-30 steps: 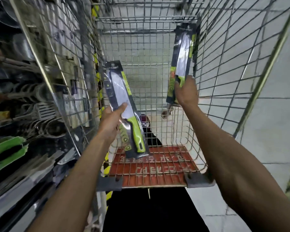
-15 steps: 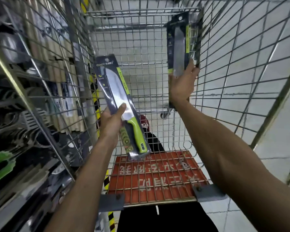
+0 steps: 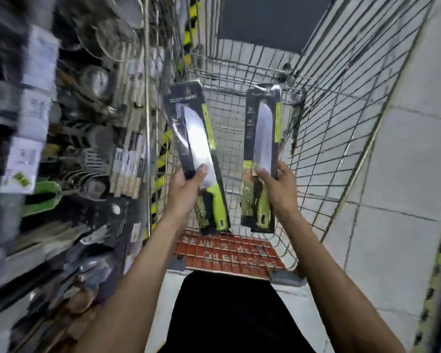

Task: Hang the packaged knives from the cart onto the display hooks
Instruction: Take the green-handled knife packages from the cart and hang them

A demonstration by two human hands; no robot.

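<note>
I hold two packaged knives above the wire cart point(image 3: 341, 138). Each has a steel blade, a lime-green handle and a black backing card. My left hand point(image 3: 185, 189) grips the left packaged knife point(image 3: 195, 149) at mid-length; it tilts with its top leaning left. My right hand point(image 3: 278, 187) grips the right packaged knife point(image 3: 262, 149), which stands nearly upright. Both packs are lifted clear of the cart's floor. The display rack point(image 3: 92, 138) of hanging kitchen tools is on my left, blurred.
The cart's red child-seat flap point(image 3: 227, 253) lies just before me. Ladles, spatulas and carded utensils crowd the rack at left. Yellow-and-black hazard tape point(image 3: 189, 34) runs along the shelf post. Grey floor tiles point(image 3: 405, 174) lie to the right.
Both hands have risen and drawn closer together with their knives. My right hand brought its knife away from the cart's right wall. The view has swung upward and leftward, blurring the rack.
</note>
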